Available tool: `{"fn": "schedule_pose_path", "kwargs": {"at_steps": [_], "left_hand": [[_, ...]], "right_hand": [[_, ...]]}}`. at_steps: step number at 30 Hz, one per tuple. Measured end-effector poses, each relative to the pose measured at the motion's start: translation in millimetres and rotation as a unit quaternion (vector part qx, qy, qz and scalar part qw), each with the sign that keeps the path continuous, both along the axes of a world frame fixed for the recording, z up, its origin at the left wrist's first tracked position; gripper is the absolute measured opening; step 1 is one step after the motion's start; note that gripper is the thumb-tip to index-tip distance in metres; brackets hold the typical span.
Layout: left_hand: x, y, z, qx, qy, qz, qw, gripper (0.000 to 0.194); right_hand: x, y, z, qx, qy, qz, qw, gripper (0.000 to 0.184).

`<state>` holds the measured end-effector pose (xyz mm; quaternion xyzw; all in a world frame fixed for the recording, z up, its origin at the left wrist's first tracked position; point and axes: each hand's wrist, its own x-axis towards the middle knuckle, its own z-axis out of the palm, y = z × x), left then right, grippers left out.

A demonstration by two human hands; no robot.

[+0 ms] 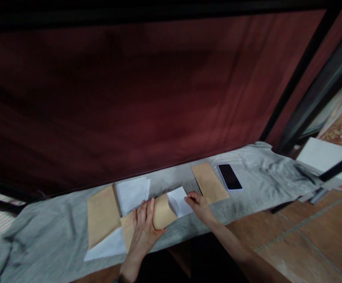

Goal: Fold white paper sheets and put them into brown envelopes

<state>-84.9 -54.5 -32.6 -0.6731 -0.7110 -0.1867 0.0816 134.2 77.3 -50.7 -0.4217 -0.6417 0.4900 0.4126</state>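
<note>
A brown paper envelope (pixel 162 215) lies before me with its right end bulging open. My left hand (pixel 143 230) lies over its left part, the fingers at the upper edge and the thumb at the lower edge, gripping it. A white sheet of paper (pixel 180 199) sticks out of the open end; its inner part is hidden in the envelope. My right hand (pixel 199 205) is closed in a pinch on the sheet's right edge. Left of my left hand, more brown envelopes (pixel 103 214) rest partly over white sheets (pixel 132 192).
A grey cloth (pixel 55 228) covers the narrow bench. Another brown envelope (pixel 209 181) and a phone (pixel 229 177) with a dark screen lie at the right. Behind stands a dark red panel (pixel 147 110) with black frame bars. Brown floor tiles (pixel 306 232) show at the lower right.
</note>
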Motion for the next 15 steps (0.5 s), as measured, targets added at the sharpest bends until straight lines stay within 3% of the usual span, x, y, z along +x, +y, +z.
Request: {"fn": "schedule_pose_path", "kwargs": {"at_steps": [8, 15], "left_hand": [[16, 11, -3.4, 0.007, -0.012, -0.014, 1.000, 0.116], [17, 13, -6.8, -0.006, -0.012, -0.027, 1.000, 0.114]], "right_hand": [[-21, -10, -11.4, 0.015, 0.030, 0.025, 0.999, 0.011], [-22, -13, 0.0, 0.002, -0.077, 0.044, 0.996, 0.022]]}}
